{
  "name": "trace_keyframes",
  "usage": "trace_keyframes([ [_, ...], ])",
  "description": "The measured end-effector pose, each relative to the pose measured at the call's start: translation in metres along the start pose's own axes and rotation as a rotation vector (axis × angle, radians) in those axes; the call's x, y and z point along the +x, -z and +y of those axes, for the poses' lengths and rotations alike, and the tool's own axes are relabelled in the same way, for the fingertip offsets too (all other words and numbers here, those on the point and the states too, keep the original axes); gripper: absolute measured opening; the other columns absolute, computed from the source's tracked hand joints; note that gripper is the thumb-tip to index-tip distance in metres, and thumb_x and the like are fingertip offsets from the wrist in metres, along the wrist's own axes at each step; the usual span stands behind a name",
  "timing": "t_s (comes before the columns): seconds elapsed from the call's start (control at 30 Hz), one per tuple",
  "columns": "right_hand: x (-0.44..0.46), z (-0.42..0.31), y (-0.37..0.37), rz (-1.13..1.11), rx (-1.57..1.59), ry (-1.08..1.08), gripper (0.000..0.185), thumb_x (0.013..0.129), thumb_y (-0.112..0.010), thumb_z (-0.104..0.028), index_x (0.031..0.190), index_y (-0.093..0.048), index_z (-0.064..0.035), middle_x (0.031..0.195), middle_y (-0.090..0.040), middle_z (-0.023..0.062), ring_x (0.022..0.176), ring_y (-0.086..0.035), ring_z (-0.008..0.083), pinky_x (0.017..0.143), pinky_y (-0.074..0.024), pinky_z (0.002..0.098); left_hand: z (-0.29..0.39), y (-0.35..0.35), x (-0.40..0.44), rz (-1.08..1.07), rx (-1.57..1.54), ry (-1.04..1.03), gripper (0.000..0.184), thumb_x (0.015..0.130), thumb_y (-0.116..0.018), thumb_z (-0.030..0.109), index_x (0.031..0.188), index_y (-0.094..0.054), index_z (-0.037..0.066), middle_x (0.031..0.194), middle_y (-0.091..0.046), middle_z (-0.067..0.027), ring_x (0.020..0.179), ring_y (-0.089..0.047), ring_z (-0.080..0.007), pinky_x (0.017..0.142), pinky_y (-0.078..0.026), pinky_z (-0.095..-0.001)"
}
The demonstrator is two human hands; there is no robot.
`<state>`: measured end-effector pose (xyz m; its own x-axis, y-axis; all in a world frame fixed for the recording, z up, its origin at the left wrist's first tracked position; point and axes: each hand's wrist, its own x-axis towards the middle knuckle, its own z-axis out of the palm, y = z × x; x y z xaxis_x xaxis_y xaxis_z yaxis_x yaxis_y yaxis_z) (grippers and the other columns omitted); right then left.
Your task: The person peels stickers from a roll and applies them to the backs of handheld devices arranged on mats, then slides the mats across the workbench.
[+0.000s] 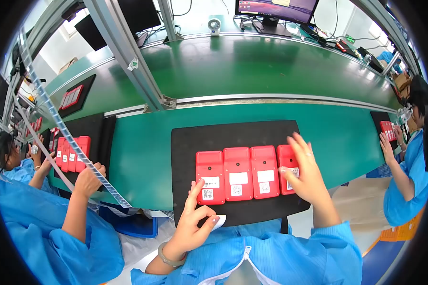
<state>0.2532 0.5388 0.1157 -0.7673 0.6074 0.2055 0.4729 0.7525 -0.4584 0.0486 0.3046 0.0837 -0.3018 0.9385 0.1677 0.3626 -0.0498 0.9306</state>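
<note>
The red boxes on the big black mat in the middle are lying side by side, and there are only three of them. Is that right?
Not quite: there are four red boxes, not three. The head view shows them side by side on the black mat, the fourth partly covered by the right hand.

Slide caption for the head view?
Left hand and right hand at either end of a row of four red devices on a black mat, labels up.

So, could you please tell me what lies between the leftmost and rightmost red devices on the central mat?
The second device and the third device, side by side, in the head view.
</note>
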Motion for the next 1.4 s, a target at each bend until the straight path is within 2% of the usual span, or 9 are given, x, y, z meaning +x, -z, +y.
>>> trace_keyframes([
  [0.07,-0.020,0.011,-0.009,0.105,0.300,-0.298,0.068,0.084,-0.063,-0.016,0.142,-0.030,-0.0006,0.147,-0.025,0.0271,0.136,-0.028,0.0412,0.109,-0.0267,0.0485,-0.003,0.001,0.000,0.010,-0.083,-0.002,0.007,0.082,-0.064,0.008,0.076,-0.061,0.005,0.151,-0.019,-0.0262,0.141,-0.010,-0.0481,0.113,-0.011,-0.0526],
  [0.3,-0.025,-0.022,-0.017,0.060,-0.030,-0.112,0.063,0.084,-0.061,-0.013,0.139,-0.034,0.0013,0.149,-0.021,0.0267,0.138,-0.021,0.0448,0.112,-0.0170,0.0512,0.024,0.020,-0.011,0.131,0.007,0.015,0.005,0.080,-0.063,0.003,0.076,-0.061,0.004,0.146,-0.031,-0.0241,0.139,-0.024,-0.0433,0.111,-0.022,-0.0490],
  [0.33,-0.021,-0.037,-0.013,0.108,-0.009,-0.051,0.061,0.083,-0.063,-0.013,0.136,-0.038,0.0008,0.147,-0.025,0.0259,0.137,-0.024,0.0432,0.113,-0.0130,0.0515,0.034,0.021,-0.009,0.193,0.102,-0.086,0.005,0.078,-0.066,0.003,0.077,-0.062,0.005,0.133,-0.046,-0.0213,0.126,-0.044,-0.0380,0.102,-0.036,-0.0453],
  [0.43,-0.016,-0.093,-0.008,-0.073,0.542,0.185,0.047,0.081,-0.068,-0.016,0.122,-0.053,0.0006,0.122,-0.054,0.0207,0.114,-0.050,0.0377,0.099,-0.0366,0.0457,0.052,0.025,-0.018,0.196,0.158,-0.125,0.009,0.075,-0.070,0.003,0.079,-0.063,0.004,0.114,-0.059,-0.0159,0.105,-0.056,-0.0309,0.087,-0.045,-0.0392],
  [0.47,-0.010,-0.109,-0.013,-0.157,0.611,0.319,0.041,0.081,-0.070,-0.017,0.116,-0.057,-0.0006,0.112,-0.059,0.0171,0.105,-0.055,0.0343,0.092,-0.0403,0.0425,0.055,0.026,-0.019,0.237,0.180,-0.200,0.012,0.074,-0.073,0.005,0.081,-0.063,0.003,0.093,-0.064,-0.0105,0.079,-0.061,-0.0247,0.068,-0.047,-0.0343],
  [0.6,-0.004,-0.138,-0.039,-0.300,0.915,0.444,0.016,0.081,-0.071,-0.011,0.094,-0.065,-0.0042,0.089,-0.066,0.0094,0.079,-0.062,0.0231,0.076,-0.0473,0.0342,0.072,0.028,-0.039,0.278,0.307,-0.164,0.017,0.075,-0.073,0.006,0.088,-0.063,0.000,0.080,-0.065,-0.0101,0.058,-0.060,-0.0217,0.053,-0.047,-0.0302],
  [0.8,-0.008,-0.155,-0.052,-0.132,0.923,0.462,0.023,0.069,-0.067,0.009,0.090,-0.064,-0.0005,0.084,-0.066,0.0110,0.074,-0.064,0.0239,0.064,-0.0500,0.0324,0.072,0.025,-0.057,0.386,-0.099,0.056,0.026,0.080,-0.071,0.004,0.101,-0.057,-0.004,0.097,-0.063,-0.0147,0.086,-0.063,-0.0191,0.075,-0.051,-0.0299],
  [1.13,0.000,-0.150,-0.033,-0.339,0.849,0.343,0.036,0.073,-0.073,-0.005,0.107,-0.062,-0.0015,0.106,-0.060,0.0120,0.093,-0.061,0.0238,0.077,-0.0493,0.0365,0.047,0.022,-0.046,0.343,-0.153,0.089,0.016,0.081,-0.067,0.000,0.096,-0.063,-0.003,0.083,-0.067,-0.0113,0.068,-0.065,-0.0167,0.062,-0.051,-0.0253],
  [1.4,0.029,-0.135,-0.024,-0.315,0.636,0.448,0.015,0.077,-0.070,-0.007,0.091,-0.064,-0.0070,0.100,-0.059,0.0057,0.086,-0.059,0.0209,0.076,-0.0434,0.0338,0.042,0.023,-0.016,0.240,-0.071,0.020,0.008,0.082,-0.067,0.002,0.088,-0.064,-0.001,0.077,-0.067,-0.0095,0.061,-0.065,-0.0150,0.054,-0.051,-0.0260],
])
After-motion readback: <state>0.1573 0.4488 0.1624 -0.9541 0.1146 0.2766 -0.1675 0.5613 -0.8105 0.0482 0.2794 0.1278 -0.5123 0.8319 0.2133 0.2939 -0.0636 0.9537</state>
